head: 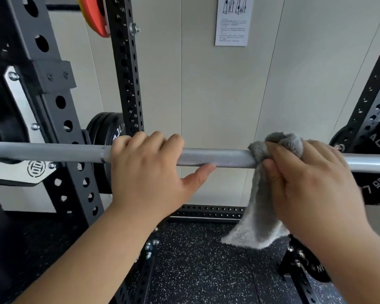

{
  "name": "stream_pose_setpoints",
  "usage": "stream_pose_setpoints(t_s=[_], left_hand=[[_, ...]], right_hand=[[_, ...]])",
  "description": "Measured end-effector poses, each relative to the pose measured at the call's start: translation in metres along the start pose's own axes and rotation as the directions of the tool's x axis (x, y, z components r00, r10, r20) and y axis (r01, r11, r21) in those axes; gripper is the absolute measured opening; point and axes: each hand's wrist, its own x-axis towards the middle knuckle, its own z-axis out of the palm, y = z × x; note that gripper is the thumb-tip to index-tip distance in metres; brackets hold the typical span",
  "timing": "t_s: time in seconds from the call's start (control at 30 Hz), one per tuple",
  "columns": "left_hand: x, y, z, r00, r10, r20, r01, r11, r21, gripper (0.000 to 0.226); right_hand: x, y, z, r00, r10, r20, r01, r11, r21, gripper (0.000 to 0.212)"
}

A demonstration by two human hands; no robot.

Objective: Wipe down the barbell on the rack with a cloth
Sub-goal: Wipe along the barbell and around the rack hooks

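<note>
A silver barbell (217,157) lies level across the black rack (59,119), running the full width of the view. My left hand (149,172) grips the bar left of centre, fingers curled over the top and thumb stretched along its underside. To the right, my right hand (312,178) holds a grey fluffy cloth (261,207) wrapped round the bar. The cloth's loose end hangs down below the bar.
Black weight plates (105,132) hang on the rack behind the left upright, and others (375,145) at the far right. An orange plate (94,16) sits high up left. A paper notice (232,20) hangs on the pale wall. Speckled rubber floor (195,266) lies below.
</note>
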Motion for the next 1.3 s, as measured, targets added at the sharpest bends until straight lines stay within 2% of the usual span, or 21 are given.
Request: stream_pose_setpoints(t_s=[0.07, 0.13, 0.23, 0.33, 0.4, 0.57, 0.73, 0.9, 1.0, 1.13, 1.3], left_hand=[[0.008, -0.001, -0.004, 0.998, 0.023, 0.055, -0.022, 1.0, -0.012, 0.074], [0.018, -0.001, -0.012, 0.985, 0.03, 0.168, -0.031, 1.0, 0.0, 0.08], [0.031, 0.0, -0.024, 0.936, 0.007, 0.352, -0.028, 0.998, 0.053, 0.092], [0.04, -0.001, -0.029, 0.883, 0.01, 0.469, -0.031, 0.999, 0.038, 0.1], [0.042, -0.001, -0.029, 0.874, 0.015, 0.485, -0.032, 0.999, 0.027, 0.1], [0.037, 0.003, -0.028, 0.911, 0.04, 0.41, -0.055, 0.998, 0.025, 0.099], [0.03, -0.003, -0.02, 0.955, 0.082, 0.284, -0.096, 0.995, 0.033, 0.098], [0.021, -0.007, -0.014, 0.979, 0.11, 0.171, -0.105, 0.994, -0.037, 0.071], [0.012, -0.01, -0.012, 0.987, 0.123, 0.101, -0.113, 0.989, -0.099, 0.056], [0.002, -0.012, -0.014, 0.989, 0.131, 0.075, -0.125, 0.989, -0.077, 0.054], [0.002, -0.008, -0.013, 0.997, 0.059, 0.046, -0.057, 0.998, -0.035, 0.056]], right_hand=[[0.004, -0.023, 0.01, 0.999, -0.032, 0.002, 0.032, 0.999, 0.016, 0.032], [0.008, -0.037, 0.017, 0.997, -0.082, 0.002, 0.082, 0.996, 0.039, 0.032], [0.011, -0.021, 0.013, 0.988, -0.155, 0.027, 0.154, 0.987, 0.042, 0.031], [0.004, 0.012, 0.0, 0.997, -0.069, 0.047, 0.07, 0.997, -0.028, 0.033], [0.001, 0.014, -0.004, 1.0, 0.001, 0.019, 0.0, 0.999, -0.04, 0.038], [0.007, -0.039, 0.013, 0.993, -0.04, 0.114, 0.04, 0.999, 0.003, 0.038], [0.011, -0.013, 0.006, 0.986, -0.125, 0.114, 0.125, 0.992, 0.004, 0.031], [0.014, -0.039, 0.003, 0.993, -0.038, 0.115, 0.041, 0.999, -0.024, 0.031], [0.02, -0.072, 0.019, 0.987, -0.095, 0.127, 0.093, 0.995, 0.02, 0.035], [0.023, -0.051, 0.012, 0.974, -0.18, 0.14, 0.18, 0.984, 0.013, 0.027], [0.015, -0.021, -0.006, 0.993, 0.035, 0.113, -0.027, 0.997, -0.075, 0.038]])
